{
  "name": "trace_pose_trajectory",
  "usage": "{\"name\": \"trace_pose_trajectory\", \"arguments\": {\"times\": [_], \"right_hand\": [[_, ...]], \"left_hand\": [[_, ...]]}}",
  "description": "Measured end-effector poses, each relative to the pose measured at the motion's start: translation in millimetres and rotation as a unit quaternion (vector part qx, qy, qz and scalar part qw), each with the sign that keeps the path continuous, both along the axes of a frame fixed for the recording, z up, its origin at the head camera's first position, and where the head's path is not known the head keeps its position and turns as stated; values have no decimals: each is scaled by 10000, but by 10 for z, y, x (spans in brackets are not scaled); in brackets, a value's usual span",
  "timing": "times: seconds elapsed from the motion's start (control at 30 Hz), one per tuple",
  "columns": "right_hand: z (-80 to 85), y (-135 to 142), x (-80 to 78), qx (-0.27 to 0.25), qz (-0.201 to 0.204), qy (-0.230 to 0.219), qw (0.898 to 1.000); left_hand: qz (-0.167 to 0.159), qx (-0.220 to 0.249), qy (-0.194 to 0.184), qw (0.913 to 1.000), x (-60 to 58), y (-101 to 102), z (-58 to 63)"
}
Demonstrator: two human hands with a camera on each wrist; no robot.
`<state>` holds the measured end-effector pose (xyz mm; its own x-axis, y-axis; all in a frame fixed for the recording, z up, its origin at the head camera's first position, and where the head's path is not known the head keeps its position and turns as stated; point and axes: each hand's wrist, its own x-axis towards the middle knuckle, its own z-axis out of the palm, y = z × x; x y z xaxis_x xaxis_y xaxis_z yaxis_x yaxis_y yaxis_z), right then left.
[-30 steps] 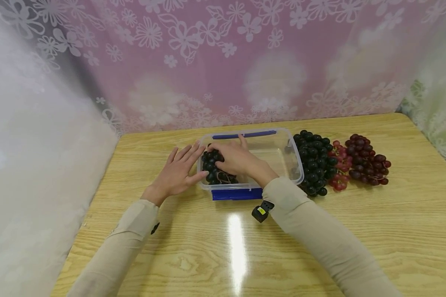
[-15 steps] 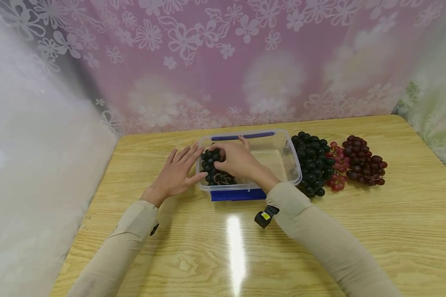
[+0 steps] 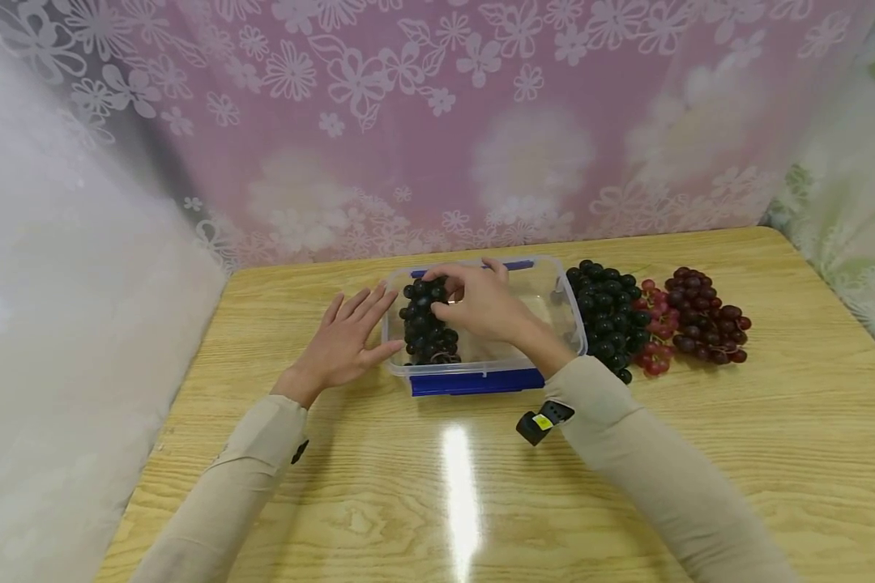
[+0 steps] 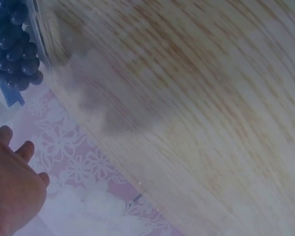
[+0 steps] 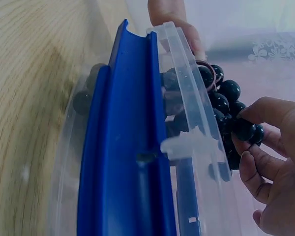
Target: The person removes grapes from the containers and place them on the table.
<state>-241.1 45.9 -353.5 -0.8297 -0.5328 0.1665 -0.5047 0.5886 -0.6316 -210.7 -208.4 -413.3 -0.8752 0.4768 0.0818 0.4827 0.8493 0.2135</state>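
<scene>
In the head view a bunch of dark grapes (image 3: 423, 320) sits at the left end of a clear plastic container (image 3: 578, 312) with blue side clips. My right hand (image 3: 484, 304) reaches over the container's front and pinches the upper part of that bunch between thumb and fingers. The right wrist view shows the fingertips of my right hand (image 5: 278, 162) on dark grapes (image 5: 228, 91) that stand above the rim. My left hand (image 3: 344, 344), fingers straight and spread, lies against the container's left rim, thumb close to the grapes. Part of the bunch is hidden behind the container wall in the right wrist view.
Right of the container lie a larger bunch of black grapes (image 3: 607, 312), a small bunch of red grapes (image 3: 656, 320) and a bunch of dark red grapes (image 3: 703, 316). The wooden table (image 3: 379, 486) ends at a pink flowered curtain (image 3: 423, 162) behind.
My right hand has drawn the dark grape bunch up and slightly to the right, so more of it shows above the rim. My left hand stays at the rim.
</scene>
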Motion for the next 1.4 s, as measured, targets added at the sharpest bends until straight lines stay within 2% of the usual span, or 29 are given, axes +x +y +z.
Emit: {"name": "trace_pose_trajectory", "arguments": {"times": [0.3,0.83,1.4], "right_hand": [[81,114,18,-191,-75,39,9998],[301,354,51,-207,-348,575,9975],[526,940,36,-496,-588,1093,9910]], "left_hand": [[-43,27,11,10000,-13,-6,-11],[-122,88,56,9999,-3,-4,0],[-69,-25,53,10000,-7,5,-1]]}}
